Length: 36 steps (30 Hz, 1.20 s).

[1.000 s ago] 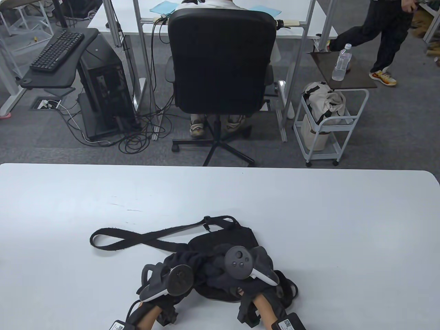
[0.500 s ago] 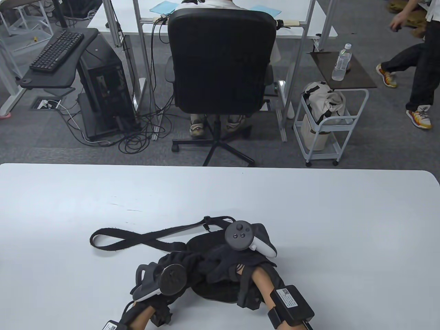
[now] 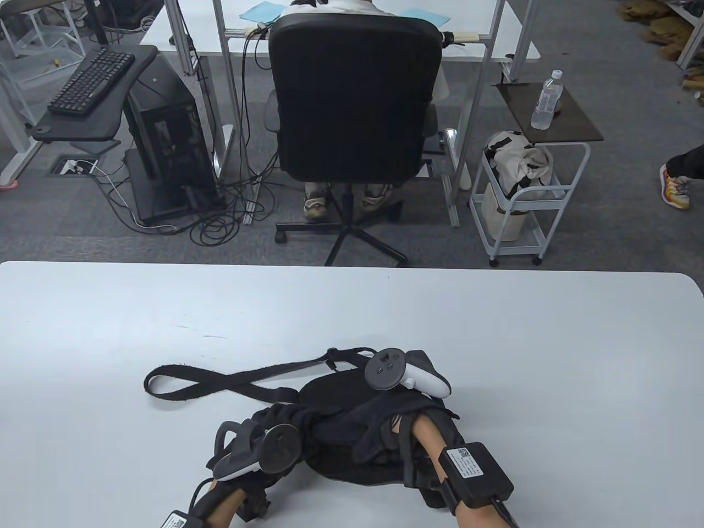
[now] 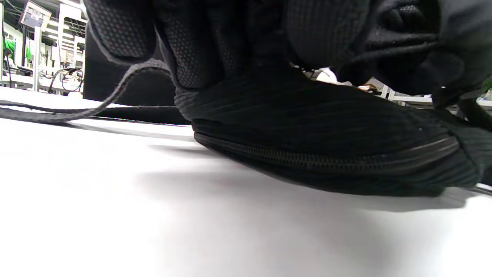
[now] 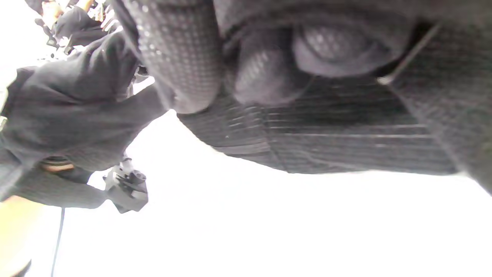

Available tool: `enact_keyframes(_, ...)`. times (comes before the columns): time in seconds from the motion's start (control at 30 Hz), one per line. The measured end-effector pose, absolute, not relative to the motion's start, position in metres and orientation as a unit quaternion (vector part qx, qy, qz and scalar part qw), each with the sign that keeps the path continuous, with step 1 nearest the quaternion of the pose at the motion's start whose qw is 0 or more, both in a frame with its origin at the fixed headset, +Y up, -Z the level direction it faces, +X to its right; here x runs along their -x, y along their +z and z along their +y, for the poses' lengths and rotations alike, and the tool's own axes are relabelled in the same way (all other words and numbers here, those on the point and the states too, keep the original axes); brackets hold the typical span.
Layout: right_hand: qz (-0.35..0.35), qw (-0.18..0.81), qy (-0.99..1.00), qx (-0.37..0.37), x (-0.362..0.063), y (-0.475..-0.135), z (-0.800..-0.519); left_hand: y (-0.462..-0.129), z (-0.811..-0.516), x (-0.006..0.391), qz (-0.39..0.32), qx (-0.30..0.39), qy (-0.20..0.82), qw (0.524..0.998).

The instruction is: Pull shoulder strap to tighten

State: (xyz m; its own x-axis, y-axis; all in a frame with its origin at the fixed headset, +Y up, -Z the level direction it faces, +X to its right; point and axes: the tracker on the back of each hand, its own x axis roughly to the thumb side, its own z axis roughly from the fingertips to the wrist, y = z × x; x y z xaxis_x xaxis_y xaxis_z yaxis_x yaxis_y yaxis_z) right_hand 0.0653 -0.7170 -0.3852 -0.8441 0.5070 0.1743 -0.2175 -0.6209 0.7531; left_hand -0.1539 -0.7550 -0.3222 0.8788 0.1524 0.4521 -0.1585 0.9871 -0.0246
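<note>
Hands (image 3: 308, 429) on bag (image 3: 352, 390), strap (image 3: 220, 382) slack

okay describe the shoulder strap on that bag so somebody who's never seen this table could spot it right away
On the white table, a small black bag lies near the front edge under both gloved hands. The shoulder strap is the flat black band running from the bag's far side out to the left, ending in a loop, the only thing stretching across bare tabletop.
</note>
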Motion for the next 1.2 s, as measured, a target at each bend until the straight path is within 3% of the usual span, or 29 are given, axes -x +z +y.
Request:
enact_keyframes(0.13, 0.351, 0.151, 0.911, -0.153, -0.068, -0.385, -0.712, -0.322, -0.752, 0.154, -0.231, -0.002, 0.089, 0.969)
enact_keyframes(0.27, 0.412, 0.161, 0.88, -0.171, -0.069, -0.383, -0.712, -0.323, -0.754, 0.154, -0.224, -0.008, 0.057, 0.973)
enact_keyframes(0.33, 0.388, 0.158, 0.887, -0.195, -0.071, -0.381, -0.713, -0.325, -0.756, 0.157, -0.222, -0.004, 0.058, 0.973)
enact_keyframes(0.47, 0.33, 0.173, 0.913, -0.167, -0.081, -0.382, -0.712, -0.326, -0.756, 0.159, -0.217, -0.008, 0.049, 0.975)
enact_keyframes(0.67, 0.415, 0.179, 0.877, -0.162, -0.088, -0.382, -0.712, -0.324, -0.755, 0.157, -0.219, -0.007, 0.042, 0.975)
enact_keyframes(0.83, 0.36, 0.205, 0.895, -0.163, -0.097, -0.382, -0.706, -0.325, -0.754, 0.159, -0.214, -0.004, 0.037, 0.976)
enact_keyframes(0.93, 0.386, 0.207, 0.884, -0.162, -0.099, -0.382, -0.703, -0.324, -0.752, 0.158, -0.216, -0.009, 0.038, 0.976)
enact_keyframes(1.07, 0.354, 0.217, 0.887, -0.203, -0.104, -0.377, -0.7, -0.327, -0.755, 0.165, -0.206, -0.003, 0.04, 0.978)
enact_keyframes(1.13, 0.318, 0.215, 0.904, -0.187, -0.11, -0.378, -0.699, -0.327, -0.753, 0.165, -0.205, -0.008, 0.037, 0.978)
enact_keyframes(1.2, 0.334, 0.225, 0.898, -0.178, -0.115, -0.378, -0.699, -0.326, -0.752, 0.165, -0.206, -0.008, 0.042, 0.978)
